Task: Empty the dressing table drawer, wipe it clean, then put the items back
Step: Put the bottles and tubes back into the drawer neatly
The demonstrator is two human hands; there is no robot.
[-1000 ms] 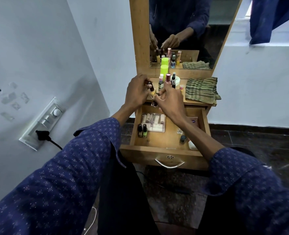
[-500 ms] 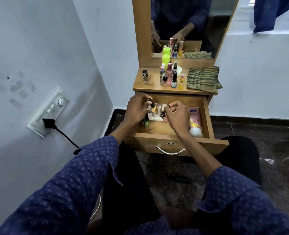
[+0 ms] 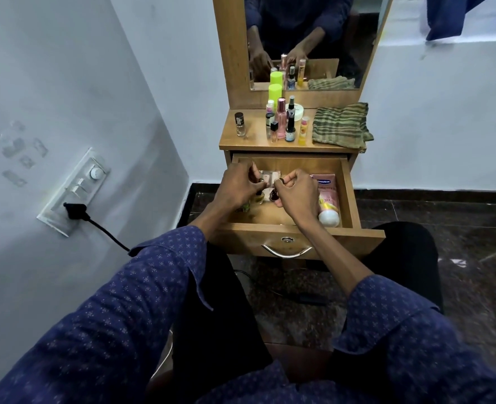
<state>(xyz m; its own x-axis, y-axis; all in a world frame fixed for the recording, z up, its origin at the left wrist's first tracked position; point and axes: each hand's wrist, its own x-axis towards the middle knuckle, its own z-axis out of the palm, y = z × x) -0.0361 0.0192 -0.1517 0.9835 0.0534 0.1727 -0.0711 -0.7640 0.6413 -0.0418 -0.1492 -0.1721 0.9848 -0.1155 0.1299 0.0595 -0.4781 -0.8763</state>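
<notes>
1. While both hands hung low inside the open drawer, the left hand had its fingers curled round a small bottle with a yellowish body, its base close to the drawer floor.
2. The right hand sat just beside the left, its fingers pinching a small dark bottle; the two hands were close together, though whether they touched could not be told.
3. Behind the hands, between their fingertips, lay a flat pale packet on the drawer floor.
4. To the right of the right hand, a pink tube with a white cap lay along the drawer's right wall.
5. Below the left hand, a small greenish bottle showed partly; what it was could not be told.
6. Beyond the hands, on the table top, a lone nail polish bottle stood to the left, a cluster of bottles in the middle, and a folded striped cloth to the right.
7. Farther back still, the mirror reflected both hands and the bottles.
</notes>
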